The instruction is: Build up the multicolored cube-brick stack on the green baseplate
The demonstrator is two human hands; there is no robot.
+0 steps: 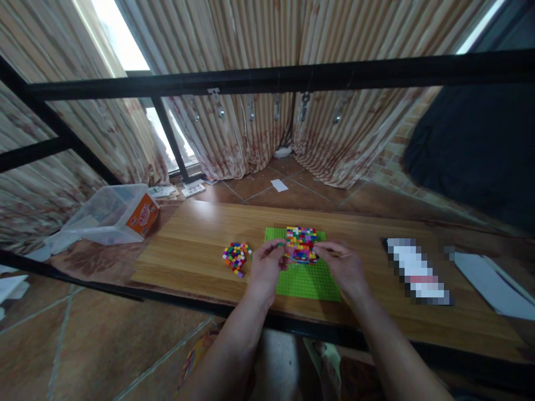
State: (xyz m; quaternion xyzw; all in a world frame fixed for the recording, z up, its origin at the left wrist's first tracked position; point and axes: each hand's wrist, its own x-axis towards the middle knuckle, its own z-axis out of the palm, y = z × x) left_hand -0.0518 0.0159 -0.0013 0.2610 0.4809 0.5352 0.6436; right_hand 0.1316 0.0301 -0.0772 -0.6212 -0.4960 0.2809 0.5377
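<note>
A multicoloured block of small toy bricks [301, 236] stands on a green studded baseplate [307, 284]. My left hand [267, 264] is at the left side of the bricks, fingers closed, with a small dark green toy brick [280, 244] showing at the fingertips. From the right, my right hand [343, 264] reaches in with thumb and forefinger pinched against the right side of the brick block. Whatever lies between those right fingertips is too small to make out. To the left of the baseplate lies a loose pile of coloured toy bricks [237, 256].
The wooden table [188, 239] carries all this. A clear plastic box [112, 214] with an orange label stands at its left end. On the right lie a blurred-out flat object [418, 271] and white paper [493, 284]. A black metal bar [267, 78] with hooks crosses beyond the table.
</note>
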